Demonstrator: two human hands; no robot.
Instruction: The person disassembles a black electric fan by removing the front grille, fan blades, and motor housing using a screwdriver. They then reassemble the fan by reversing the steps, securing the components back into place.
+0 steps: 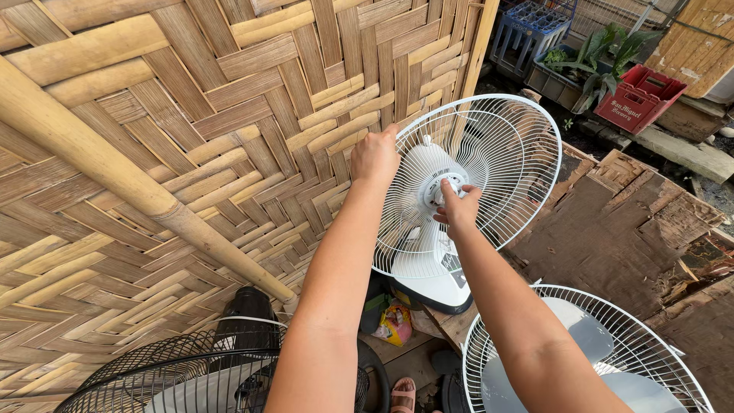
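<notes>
Gripping the rim of the white fan guard (489, 153) with the left hand (375, 155), closed on the wire; pinching the centre hub nut (446, 186) with the right hand (459, 208). Standing upright on the worn wooden table (612, 237), looking light, springy, easily bent. Backing onto a woven bamboo wall (229, 115), crates far right.

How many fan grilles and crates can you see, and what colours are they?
White fan grilles: 2, one held by the left hand and right hand at, one at
Black fan grilles: 1
Blue crates: 1
Red crates: 1
Total: 5
</notes>
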